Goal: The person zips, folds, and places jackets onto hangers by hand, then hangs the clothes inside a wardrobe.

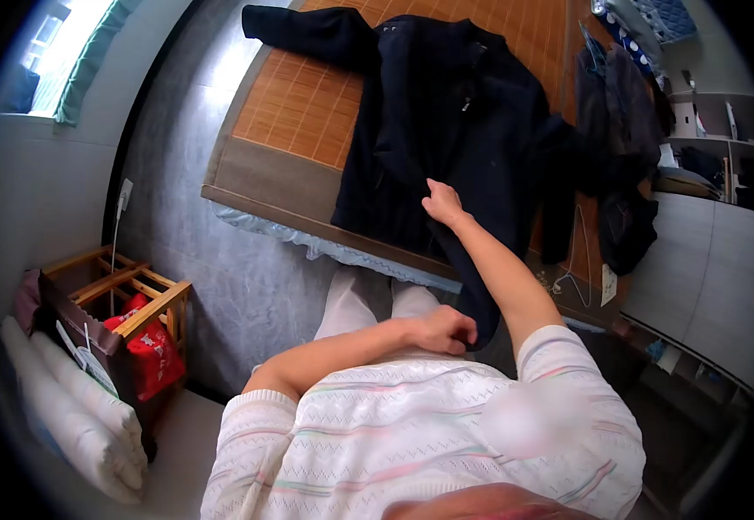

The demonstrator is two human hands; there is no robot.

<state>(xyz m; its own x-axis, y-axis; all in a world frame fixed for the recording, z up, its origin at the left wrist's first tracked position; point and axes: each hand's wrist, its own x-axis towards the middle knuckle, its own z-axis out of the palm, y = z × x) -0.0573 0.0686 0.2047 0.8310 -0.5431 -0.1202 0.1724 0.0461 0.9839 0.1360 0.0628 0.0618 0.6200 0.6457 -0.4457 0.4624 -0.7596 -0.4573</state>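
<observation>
A dark navy jacket (472, 113) lies spread on a bed, one sleeve stretched out to the far left. My right hand (444, 204) is closed on the jacket's front edge, near the middle of the garment. Close to my body, my left hand (445, 331) has its fingers curled at the lower corner of the jacket, which hangs over the bed's near edge towards me. The cloth runs between the two hands. Small light marks, perhaps zip or snap parts, show on the jacket front.
The bed has a brown woven mat (295, 104). To the right are a white clothes hanger (578, 290), more dark clothes (624, 95) and a grey cabinet (698, 251). A wooden stool (165, 303), a red bag (153, 360) and white rolls (82, 416) stand at left.
</observation>
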